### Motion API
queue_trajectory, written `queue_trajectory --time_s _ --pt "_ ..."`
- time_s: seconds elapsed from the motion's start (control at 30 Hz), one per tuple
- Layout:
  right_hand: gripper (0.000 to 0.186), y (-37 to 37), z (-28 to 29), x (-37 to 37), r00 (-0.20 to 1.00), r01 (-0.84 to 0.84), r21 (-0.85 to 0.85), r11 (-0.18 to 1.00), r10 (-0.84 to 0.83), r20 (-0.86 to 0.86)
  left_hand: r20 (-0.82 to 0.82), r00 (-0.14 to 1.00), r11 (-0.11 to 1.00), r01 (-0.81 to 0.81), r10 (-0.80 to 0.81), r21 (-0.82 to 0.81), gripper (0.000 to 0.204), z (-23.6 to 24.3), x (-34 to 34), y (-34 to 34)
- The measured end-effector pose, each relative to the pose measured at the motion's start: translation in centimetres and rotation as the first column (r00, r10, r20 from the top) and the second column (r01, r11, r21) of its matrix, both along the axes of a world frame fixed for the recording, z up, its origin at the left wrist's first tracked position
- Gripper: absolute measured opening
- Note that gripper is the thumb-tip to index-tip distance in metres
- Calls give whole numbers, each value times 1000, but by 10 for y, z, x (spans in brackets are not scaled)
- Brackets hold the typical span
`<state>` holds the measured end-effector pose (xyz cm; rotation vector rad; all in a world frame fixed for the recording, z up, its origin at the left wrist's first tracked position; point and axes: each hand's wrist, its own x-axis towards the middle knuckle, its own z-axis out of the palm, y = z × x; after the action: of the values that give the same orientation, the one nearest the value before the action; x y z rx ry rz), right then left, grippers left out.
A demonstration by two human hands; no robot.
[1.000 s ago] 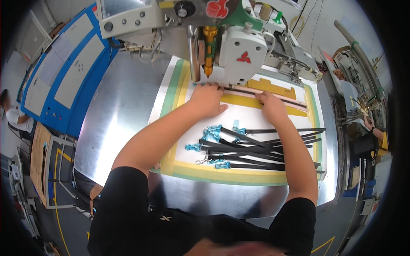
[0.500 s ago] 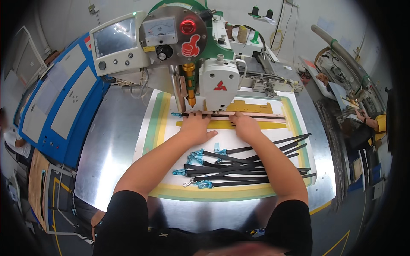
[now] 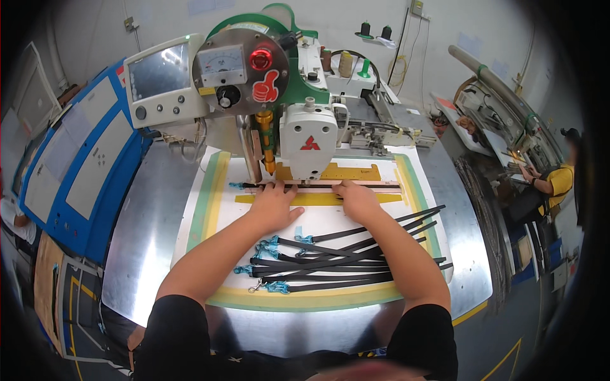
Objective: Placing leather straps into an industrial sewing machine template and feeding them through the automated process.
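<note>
A narrow black strap [image 3: 372, 187] lies across the work sheet under the white sewing machine head [image 3: 309, 138], flanked by pale pink strips. At its left end is a clip in blue film [image 3: 237, 185]. My left hand [image 3: 274, 208] lies over the strap's left part, fingers forward and thumb spread out. To the right of the head, my right hand [image 3: 357, 202] has its fingers bent together on the strap, with fingertips partly hidden. Mustard-yellow templates [image 3: 349, 171] lie behind and in front of the strap. Several black straps [image 3: 337, 255] with blue-wrapped clips lie nearer me.
A gold cylindrical fitting [image 3: 265, 143] hangs just left of the sewing head. Left of it are a round gauge panel [image 3: 241, 70] and a control screen [image 3: 162, 71]. A metal tabletop [image 3: 140, 254] surrounds the taped sheet. Another person [image 3: 559, 187] sits at far right.
The whole view has shifted, so the machine and table appear farther left and slightly lower. Both hands stay on the strap with little visible change in their grip.
</note>
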<state>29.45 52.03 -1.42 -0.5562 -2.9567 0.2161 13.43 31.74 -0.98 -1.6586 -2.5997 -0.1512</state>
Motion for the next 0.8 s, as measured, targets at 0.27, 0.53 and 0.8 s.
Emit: queue_trajectory --time_s 0.27,0.53,0.8 --pt "38 -4 -7 -8 999 -29 0 1000 29 -24 78 997 995 17 -10 -96 65 -13 -7 14" --pt "40 0 -17 -10 997 -67 -23 998 66 -36 13 999 998 -49 49 -32 63 -10 14 24" --pt "43 13 -18 8 995 -73 -42 996 70 -65 32 999 999 -27 28 -31 64 -21 22 30"
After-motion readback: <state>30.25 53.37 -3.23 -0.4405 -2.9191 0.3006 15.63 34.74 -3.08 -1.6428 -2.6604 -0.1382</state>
